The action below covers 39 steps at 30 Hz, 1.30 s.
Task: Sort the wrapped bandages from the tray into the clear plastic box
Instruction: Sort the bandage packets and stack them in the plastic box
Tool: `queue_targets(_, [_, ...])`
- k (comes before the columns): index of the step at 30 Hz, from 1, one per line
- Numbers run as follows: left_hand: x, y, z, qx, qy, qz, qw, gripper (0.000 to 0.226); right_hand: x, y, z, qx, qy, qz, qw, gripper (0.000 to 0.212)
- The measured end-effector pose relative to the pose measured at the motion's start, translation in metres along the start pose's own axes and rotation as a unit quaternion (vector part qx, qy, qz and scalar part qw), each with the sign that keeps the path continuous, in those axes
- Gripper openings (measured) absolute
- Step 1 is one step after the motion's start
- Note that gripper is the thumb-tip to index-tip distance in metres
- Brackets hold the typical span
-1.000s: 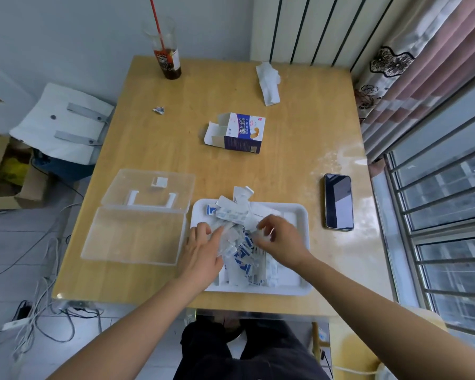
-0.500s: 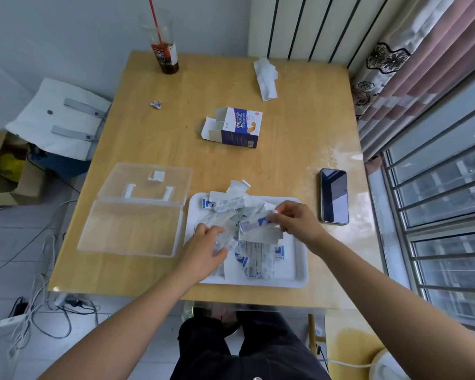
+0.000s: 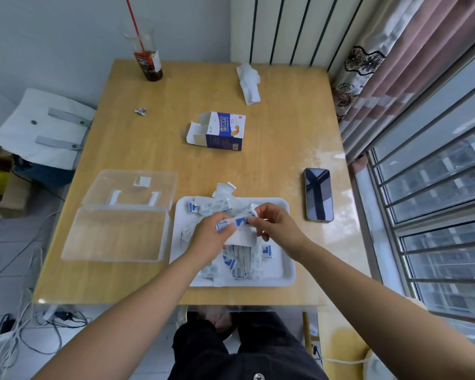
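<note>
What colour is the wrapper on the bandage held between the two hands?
The bandage wrapper is white with blue print; head view.

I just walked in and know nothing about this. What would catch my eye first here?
Two bare hands meet in the middle. The left hand and right hand pinch one wrapped bandage between them, above a white tray holding a pile of bandages. Just left of the tray a clear plastic box lies open on the wooden table, and a dark phone lies to the tray's right.
</note>
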State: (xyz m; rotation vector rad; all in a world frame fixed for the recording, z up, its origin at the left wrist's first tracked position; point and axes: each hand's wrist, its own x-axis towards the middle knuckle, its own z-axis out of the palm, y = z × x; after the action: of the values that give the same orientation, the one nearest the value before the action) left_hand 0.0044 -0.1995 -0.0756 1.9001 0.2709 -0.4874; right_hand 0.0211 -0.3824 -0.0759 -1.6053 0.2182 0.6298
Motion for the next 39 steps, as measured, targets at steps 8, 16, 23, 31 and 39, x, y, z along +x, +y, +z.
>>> queue_targets(8, [-0.005, 0.001, -0.011, -0.181, -0.003, -0.13, 0.975, 0.016, 0.002, 0.005, 0.001, -0.103, -0.051, 0.028, 0.993, 0.021])
queue_targets(16, [-0.008, 0.007, -0.028, -0.224, -0.043, -0.21, 0.951, 0.017, -0.013, -0.004, -0.006, -0.037, 0.05, -0.155, 0.986, 0.013])
queue_targets(23, [-0.011, 0.011, -0.03, -0.194, -0.146, -0.2, 0.949, 0.024, -0.015, 0.005, -0.008, -0.16, 0.042, -0.204, 0.965, 0.031])
queue_targets(31, [-0.019, 0.024, -0.018, -0.096, -0.139, -0.162, 0.972, 0.036, -0.014, 0.005, 0.004, -0.249, -0.015, -0.244, 0.937, 0.034])
queue_targets(39, [-0.02, 0.009, -0.009, -0.06, -0.099, -0.12, 0.986, 0.02, -0.025, 0.004, 0.0, -0.155, 0.0, -0.148, 0.977, 0.044])
